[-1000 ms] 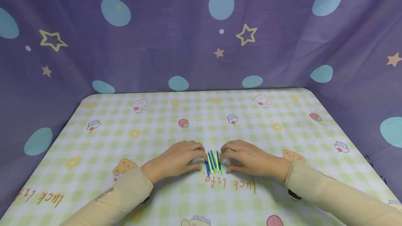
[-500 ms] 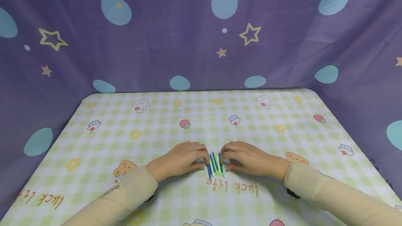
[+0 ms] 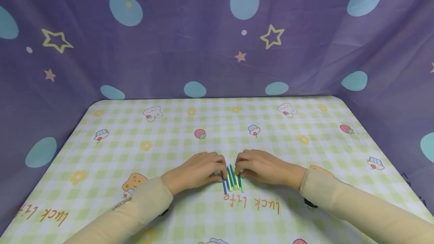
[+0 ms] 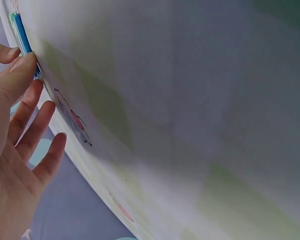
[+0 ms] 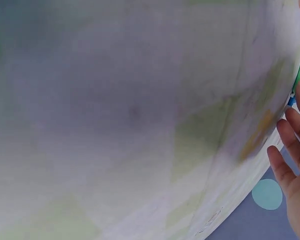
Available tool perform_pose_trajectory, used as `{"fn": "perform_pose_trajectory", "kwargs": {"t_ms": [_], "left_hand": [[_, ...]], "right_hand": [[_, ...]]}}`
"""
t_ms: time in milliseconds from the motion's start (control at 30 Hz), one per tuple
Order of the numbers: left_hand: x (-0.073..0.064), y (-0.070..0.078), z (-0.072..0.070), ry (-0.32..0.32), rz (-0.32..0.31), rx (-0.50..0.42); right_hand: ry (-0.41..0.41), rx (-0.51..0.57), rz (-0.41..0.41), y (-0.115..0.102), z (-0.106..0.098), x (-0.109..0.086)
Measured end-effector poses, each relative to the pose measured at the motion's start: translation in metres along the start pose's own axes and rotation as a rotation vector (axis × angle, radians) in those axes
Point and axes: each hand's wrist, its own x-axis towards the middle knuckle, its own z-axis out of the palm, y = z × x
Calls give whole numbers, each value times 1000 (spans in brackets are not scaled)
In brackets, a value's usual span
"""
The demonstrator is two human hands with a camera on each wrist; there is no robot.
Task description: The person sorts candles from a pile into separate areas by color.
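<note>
Coloured sticks [image 3: 233, 179] lie just beyond left end of printed lettering [image 3: 245, 202], long axes pointing roughly at it; left hand [image 3: 202, 166] beyond and leftward, right hand [image 3: 262, 164] beyond, equally near sticks; grips narrow, cannot tell if pinching

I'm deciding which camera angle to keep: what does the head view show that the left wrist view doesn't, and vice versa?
Only the head view: both cream sleeves and the back of the left hand.
Only the left wrist view: that hand's palm side, with several fingers spread apart.
Both: a blue stick, the checked tablecloth and the purple curtain.
</note>
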Motion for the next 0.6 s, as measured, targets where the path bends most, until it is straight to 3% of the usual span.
{"fn": "perform_pose_trajectory", "kwargs": {"t_ms": [600], "left_hand": [[11, -6, -3, -70, -104, -113]], "right_hand": [[-137, -16, 33, 5, -9, 19]]}}
